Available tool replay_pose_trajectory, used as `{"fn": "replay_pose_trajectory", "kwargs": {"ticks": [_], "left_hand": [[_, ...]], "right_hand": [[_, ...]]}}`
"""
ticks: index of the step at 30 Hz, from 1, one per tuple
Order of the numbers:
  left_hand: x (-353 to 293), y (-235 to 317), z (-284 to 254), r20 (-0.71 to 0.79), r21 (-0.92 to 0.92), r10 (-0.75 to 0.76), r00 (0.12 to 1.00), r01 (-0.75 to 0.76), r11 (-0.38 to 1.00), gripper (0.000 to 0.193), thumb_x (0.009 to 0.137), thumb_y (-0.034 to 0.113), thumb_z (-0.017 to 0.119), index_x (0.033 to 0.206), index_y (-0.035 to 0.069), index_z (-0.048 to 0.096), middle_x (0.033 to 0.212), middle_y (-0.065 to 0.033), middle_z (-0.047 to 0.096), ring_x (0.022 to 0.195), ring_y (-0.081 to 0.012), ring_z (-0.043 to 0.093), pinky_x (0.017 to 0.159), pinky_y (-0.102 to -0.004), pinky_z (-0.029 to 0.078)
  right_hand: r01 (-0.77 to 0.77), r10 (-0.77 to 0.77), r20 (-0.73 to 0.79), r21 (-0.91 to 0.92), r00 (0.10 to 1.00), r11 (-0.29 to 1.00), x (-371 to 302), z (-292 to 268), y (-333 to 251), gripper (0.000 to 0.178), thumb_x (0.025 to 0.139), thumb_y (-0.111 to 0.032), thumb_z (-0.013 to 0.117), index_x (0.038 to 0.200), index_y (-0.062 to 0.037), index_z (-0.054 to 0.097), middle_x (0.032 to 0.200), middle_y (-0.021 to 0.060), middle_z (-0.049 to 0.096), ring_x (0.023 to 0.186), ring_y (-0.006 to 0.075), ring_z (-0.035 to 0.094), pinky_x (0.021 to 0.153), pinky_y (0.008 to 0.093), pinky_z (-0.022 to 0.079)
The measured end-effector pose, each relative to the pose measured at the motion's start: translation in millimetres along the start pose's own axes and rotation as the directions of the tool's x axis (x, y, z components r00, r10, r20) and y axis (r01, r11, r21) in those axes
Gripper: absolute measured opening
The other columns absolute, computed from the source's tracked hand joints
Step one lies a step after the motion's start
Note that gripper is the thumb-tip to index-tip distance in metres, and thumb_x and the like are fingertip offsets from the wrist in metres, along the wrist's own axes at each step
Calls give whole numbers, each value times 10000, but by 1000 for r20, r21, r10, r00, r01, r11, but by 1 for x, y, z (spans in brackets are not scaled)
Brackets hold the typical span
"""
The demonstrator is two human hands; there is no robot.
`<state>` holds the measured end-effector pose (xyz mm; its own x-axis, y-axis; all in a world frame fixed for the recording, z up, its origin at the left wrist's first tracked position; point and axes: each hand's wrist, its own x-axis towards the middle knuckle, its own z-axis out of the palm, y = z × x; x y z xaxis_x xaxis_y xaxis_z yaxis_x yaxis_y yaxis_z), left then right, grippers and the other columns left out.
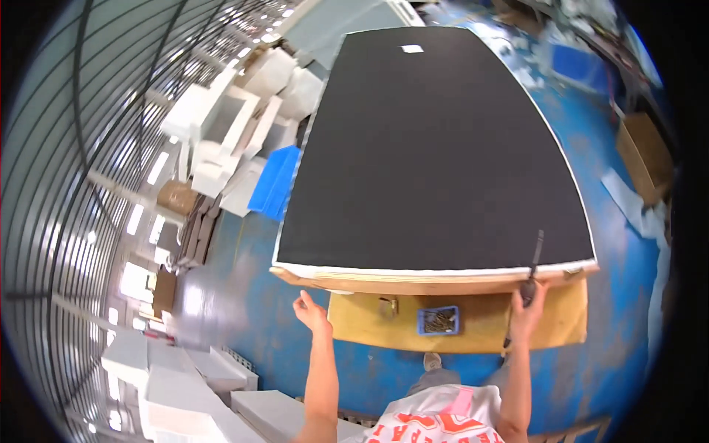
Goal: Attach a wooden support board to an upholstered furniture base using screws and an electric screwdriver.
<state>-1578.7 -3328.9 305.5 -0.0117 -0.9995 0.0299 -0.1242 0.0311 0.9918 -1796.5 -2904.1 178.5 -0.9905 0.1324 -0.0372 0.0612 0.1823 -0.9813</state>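
Observation:
A large panel (436, 162) covered in black fabric, with white edging, stretches away in front of me. A bare wooden rail (413, 283) runs along its near side. In my right hand (526, 317) is a dark screwdriver (528, 291), its long thin shaft pointing away over the panel's near right edge. My left hand (313, 313) is just below the near left corner, fingers apart, and nothing shows in it. Under the rail, a yellow-topped bench (502, 321) bears a blue tray (438, 331) of small metal fasteners and a small metallic piece (388, 307).
White wrapped furniture pieces (177, 399) stand at the near left, and more blocks (229, 133) at the far left. A blue panel (275, 182) leans beside the black one. On the right are a cardboard box (644, 159) and pale sheeting (632, 207) on the blue floor (617, 295).

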Motion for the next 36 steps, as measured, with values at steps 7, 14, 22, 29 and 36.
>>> {"fn": "replay_pose_trajectory", "kwargs": {"ticks": [7, 14, 22, 29, 36], "left_hand": [[113, 55, -54, 115, 74, 562, 819, -571, 818, 450, 902, 88, 668, 1340, 13, 596, 776, 36, 506, 681, -77, 435, 607, -261, 400], [110, 42, -45, 159, -210, 535, 830, -501, 840, 518, 803, -7, 777, 1302, -36, 645, 847, 29, 624, 676, -43, 479, 634, -212, 434], [117, 42, -50, 223, -279, 456, 862, -391, 877, 540, 775, -34, 818, 1289, -52, 656, 716, 73, 552, 618, -23, 445, 587, -194, 392], [118, 55, -53, 239, -151, 438, 867, -412, 899, 527, 741, -78, 773, 1256, -58, 663, 708, 80, 477, 616, -18, 383, 618, -181, 381], [118, 53, -48, 186, -251, 443, 877, -394, 884, 493, 798, -24, 797, 1268, -54, 653, 719, 81, 511, 648, -17, 416, 625, -184, 381]], "right_hand": [[221, -229, -85, -91, 970, 971, 8, 33, 42, 525, 997, -196, 647, 1460, -34, 457, 1239, 107, 622, 1094, 221, 604, 957, 321, 470], [145, -145, -24, 2, 989, 989, 1, 27, 33, 384, 1028, -204, 591, 1378, -64, 516, 982, 2, 576, 825, 98, 508, 706, 258, 410], [15, -15, 62, 2, 998, 1000, -11, 23, 17, 482, 1050, -179, 549, 1482, -28, 399, 1313, 85, 549, 1087, 195, 632, 988, 322, 474], [47, -44, 49, -51, 998, 998, -10, 36, -2, 465, 1044, -196, 572, 1459, -45, 428, 1241, 63, 593, 1084, 160, 629, 892, 299, 482], [-60, 84, -147, 164, 986, 985, -29, 82, -33, 451, 1023, -326, 623, 1372, -78, 482, 1022, 27, 564, 674, 132, 623, 590, 253, 492]]}}
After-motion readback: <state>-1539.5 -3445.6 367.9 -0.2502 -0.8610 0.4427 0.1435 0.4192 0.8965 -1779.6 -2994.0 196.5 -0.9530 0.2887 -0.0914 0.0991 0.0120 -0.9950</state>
